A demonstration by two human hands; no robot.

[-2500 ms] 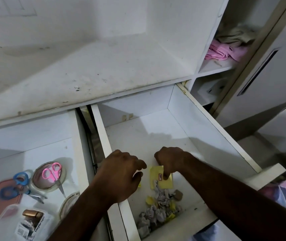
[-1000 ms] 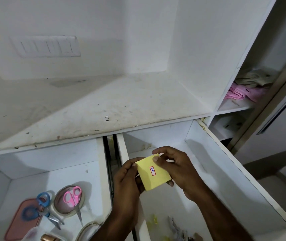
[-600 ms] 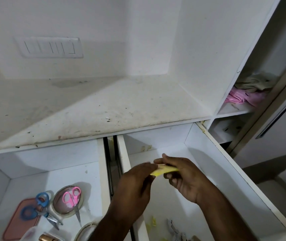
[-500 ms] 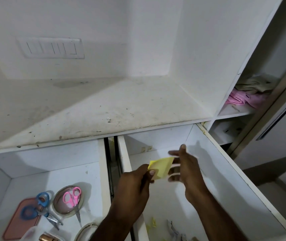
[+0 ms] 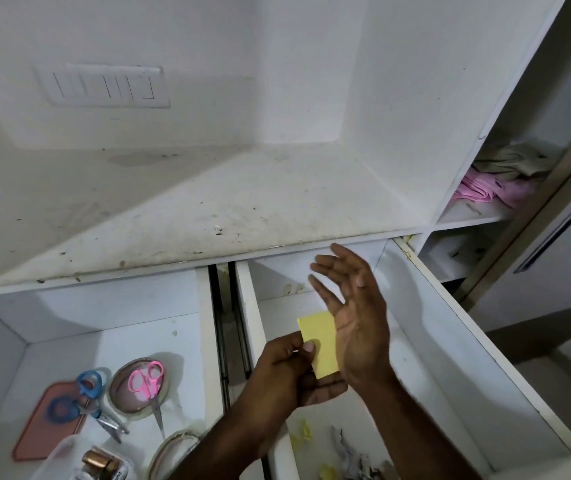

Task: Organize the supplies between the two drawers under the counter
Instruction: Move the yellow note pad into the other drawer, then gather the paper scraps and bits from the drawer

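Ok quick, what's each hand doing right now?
Left hand: pinching the yellow paper between thumb and fingers.
Right hand: open, fingers straight, holding nothing, beside the paper.

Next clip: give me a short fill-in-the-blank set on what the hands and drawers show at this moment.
1. The yellow notepad is pinched by the ____ hand.
2. The right hand is ____, fingers spread beside the pad.
3. The pink scissors lie across a roll of ____ in the left drawer.
4. The blue scissors lie in the ____ drawer.

Missing words: left; open; tape; left
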